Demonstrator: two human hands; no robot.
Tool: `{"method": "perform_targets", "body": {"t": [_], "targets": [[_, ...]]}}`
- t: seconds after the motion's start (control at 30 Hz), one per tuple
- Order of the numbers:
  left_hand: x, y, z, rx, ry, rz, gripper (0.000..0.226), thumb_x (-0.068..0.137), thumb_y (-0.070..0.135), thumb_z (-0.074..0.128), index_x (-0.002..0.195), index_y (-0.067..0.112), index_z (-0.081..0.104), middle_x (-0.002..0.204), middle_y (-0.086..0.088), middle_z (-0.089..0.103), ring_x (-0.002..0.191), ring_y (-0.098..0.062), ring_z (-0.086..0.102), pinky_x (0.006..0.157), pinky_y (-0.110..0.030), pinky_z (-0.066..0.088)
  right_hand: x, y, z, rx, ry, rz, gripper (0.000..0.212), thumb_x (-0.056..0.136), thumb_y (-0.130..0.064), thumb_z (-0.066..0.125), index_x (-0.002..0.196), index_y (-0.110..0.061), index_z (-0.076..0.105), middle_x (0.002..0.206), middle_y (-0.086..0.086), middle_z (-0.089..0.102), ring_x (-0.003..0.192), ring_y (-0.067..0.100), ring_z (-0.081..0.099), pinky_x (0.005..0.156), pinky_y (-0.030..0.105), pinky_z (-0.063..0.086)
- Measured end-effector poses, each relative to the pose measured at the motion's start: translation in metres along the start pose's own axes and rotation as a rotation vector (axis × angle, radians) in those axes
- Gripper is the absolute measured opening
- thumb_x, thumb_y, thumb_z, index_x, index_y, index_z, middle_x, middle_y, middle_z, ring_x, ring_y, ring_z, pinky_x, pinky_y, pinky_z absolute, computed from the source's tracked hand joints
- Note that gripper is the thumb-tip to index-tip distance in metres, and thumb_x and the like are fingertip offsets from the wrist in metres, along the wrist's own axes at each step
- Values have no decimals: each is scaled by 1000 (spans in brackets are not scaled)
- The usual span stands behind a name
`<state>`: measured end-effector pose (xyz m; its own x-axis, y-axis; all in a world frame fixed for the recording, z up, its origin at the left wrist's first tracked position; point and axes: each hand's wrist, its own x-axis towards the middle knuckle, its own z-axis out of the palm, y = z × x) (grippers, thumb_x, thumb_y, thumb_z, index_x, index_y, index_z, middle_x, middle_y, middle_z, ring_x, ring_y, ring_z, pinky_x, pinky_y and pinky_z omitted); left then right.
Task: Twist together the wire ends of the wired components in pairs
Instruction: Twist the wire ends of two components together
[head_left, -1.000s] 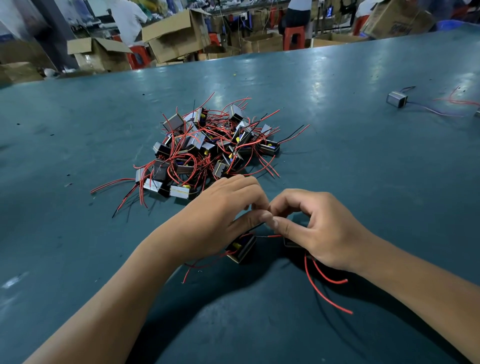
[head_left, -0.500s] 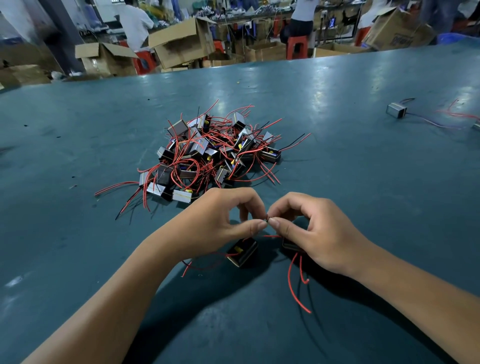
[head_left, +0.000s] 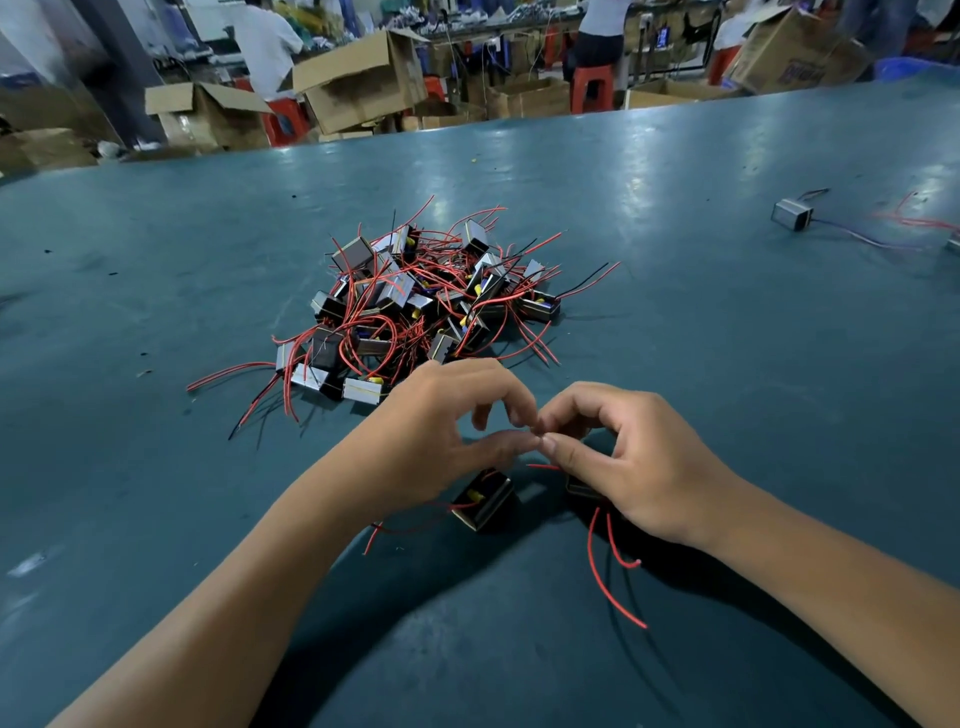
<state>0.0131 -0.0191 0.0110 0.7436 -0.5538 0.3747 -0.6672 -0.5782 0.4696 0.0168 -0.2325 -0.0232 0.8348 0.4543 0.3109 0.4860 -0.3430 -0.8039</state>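
- Landmark: heap of small black-and-silver boxy wired components (head_left: 415, 306) with red and black leads, sitting mid-way across the dark teal desk (head_left: 701, 364).
- Left hand (head_left: 441, 431) is just on the near side of the heap; thumb and index tip pinched together, grip closed on thin wire ends (head_left: 535, 434) that are barely visible between the fingertips.
- Right hand (head_left: 639, 462) is near side of the heap, slightly right of it; thumb and index also pinched, meeting the left hand's fingertips at the same spot. Grip closed on the same wire ends.
- Whether the ends are twisted: cannot tell, too small and covered by fingertips.
- One black component with a yellow tab (head_left: 483, 501) lies on the desk below the left hand, nearer than the heap; thin red lead trails off to its left.
- Second dark component (head_left: 582, 486) is mostly hidden under the right hand, beside the first one, not touching as far as visible.
- Two loose red wires (head_left: 602, 577) curl out from under the right hand toward the near edge.
- Lone silver component with purplish leads (head_left: 792, 214) sits well apart, far right of the heap.
- Open brown cardboard boxes (head_left: 358, 83) stand beyond the desk, behind the heap.
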Motion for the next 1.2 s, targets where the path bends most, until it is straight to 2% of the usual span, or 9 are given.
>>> {"method": "perform_targets", "body": {"t": [0.17, 0.27, 0.37, 0.43, 0.57, 0.67, 0.8, 1.0, 1.2], "targets": [[1, -5, 2, 90, -1, 42, 14, 91, 34, 66, 90, 20, 68, 89, 9, 64, 80, -9, 55, 75, -49, 45, -1, -2, -1, 0, 5, -17, 3, 86, -25, 69, 89, -23, 69, 85, -15, 68, 87, 6, 65, 78, 17, 47], [1, -7, 2, 62, -28, 25, 15, 94, 35, 63, 90, 21, 65, 87, 15, 57, 79, -3, 50, 76, -43, 46, 1, -3, 1, -20, 9, -23, 3, 89, -22, 72, 89, -20, 70, 86, -12, 69, 86, 7, 65, 77, 23, 49], [0, -6, 2, 41, -47, -7, 18, 95, 36, 60, 90, 19, 63, 83, 21, 52, 78, 2, 48, 77, -22, 41, 1, -6, 2, -31, 15, -31, 3, 89, -19, 72, 89, -18, 70, 86, -10, 69, 85, 8, 65, 74, 29, 50], [-1, -5, 1, -19, -69, -51, 17, 94, 36, 60, 89, 19, 62, 81, 20, 53, 77, 2, 49, 72, -14, 39, 1, -8, 2, -39, 12, -36, 3, 89, -20, 73, 89, -17, 70, 85, -10, 69, 84, 8, 65, 68, 25, 49], [-3, -4, 0, -99, -132, -137, 16, 92, 42, 59, 89, 26, 60, 80, 16, 58, 77, -5, 53, 70, -18, 42, -1, -12, 3, -103, -9, -57, 5, 89, -21, 72, 89, -16, 70, 85, -11, 66, 82, 6, 61, 63, 9, 39], [-4, -1, -2, -111, -133, -130, 14, 93, 41, 56, 89, 28, 58, 79, 19, 57, 75, 2, 52, 68, -9, 36, -1, -16, 4, -187, 6, -83, 5, 90, -23, 72, 87, -20, 68, 84, -18, 63, 85, 4, 58, 71, 9, 35], [-6, 0, -4, -132, -149, -152, 16, 95, 44, 53, 90, 30, 59, 79, 14, 59, 71, 1, 50, 64, -9, 36, -1, -18, 5, -231, 11, -85, 2, 90, -24, 72, 90, -22, 70, 87, -16, 65, 86, 5, 55, 77, 11, 32], [-6, 2, 0, -139, -154, -222, 24, 103, 40, 47, 90, 22, 56, 77, -2, 58, 69, -19, 50, 62, -36, 43, 1, -18, 5, -216, 27, -82, 2, 89, -21, 72, 89, -19, 70, 86, -11, 67, 84, 7, 60, 84, 17, 37], [-5, 5, 5, -82, -130, -271, 19, 104, 27, 48, 86, 23, 51, 70, 12, 48, 64, -6, 43, 58, -22, 35, 4, -18, 6, -166, 57, -67, 4, 87, -17, 72, 84, -16, 70, 82, -9, 69, 81, 4, 63, 78, 10, 41]]}}
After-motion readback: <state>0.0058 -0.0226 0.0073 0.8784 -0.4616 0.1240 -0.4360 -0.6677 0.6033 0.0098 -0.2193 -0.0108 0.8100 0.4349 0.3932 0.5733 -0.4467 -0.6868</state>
